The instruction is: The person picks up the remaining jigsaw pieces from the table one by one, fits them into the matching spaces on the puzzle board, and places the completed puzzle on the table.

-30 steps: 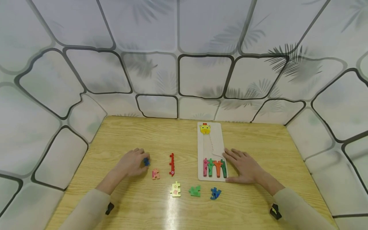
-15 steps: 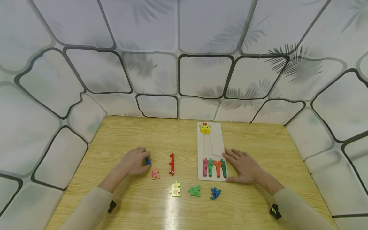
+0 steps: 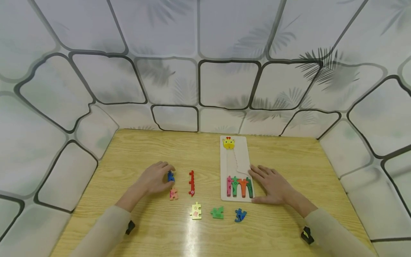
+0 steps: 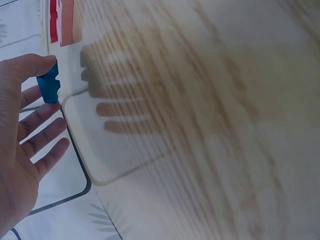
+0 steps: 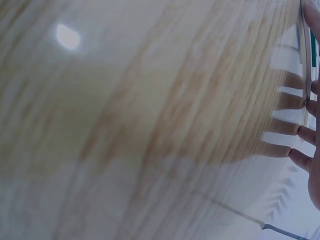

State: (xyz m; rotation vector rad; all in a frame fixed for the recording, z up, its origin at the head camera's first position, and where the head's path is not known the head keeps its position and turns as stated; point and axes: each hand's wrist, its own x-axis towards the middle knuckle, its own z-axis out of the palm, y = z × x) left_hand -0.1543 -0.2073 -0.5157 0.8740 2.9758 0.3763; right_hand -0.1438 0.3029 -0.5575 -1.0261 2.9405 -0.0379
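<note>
Head view shows the left hand point(image 3: 155, 179) pinching a blue puzzle piece point(image 3: 171, 176) between thumb and fingertip, its other fingers loosely spread. Just below sits a pink piece point(image 3: 173, 193); dragging the hand low could knock it askew. To the right lies a red strip point(image 3: 191, 184), another likely snag if the hand travels straight across. Because the grip catches only the blue piece's ends, a twist might let it slip. Beyond is the white board point(image 3: 242, 150) with a giraffe head point(image 3: 229, 143) and four legs. At its right edge the right hand point(image 3: 271, 185) lies spread, gripping nothing; a careless push there could shift the board and probably spoil the piece's alignment.
</note>
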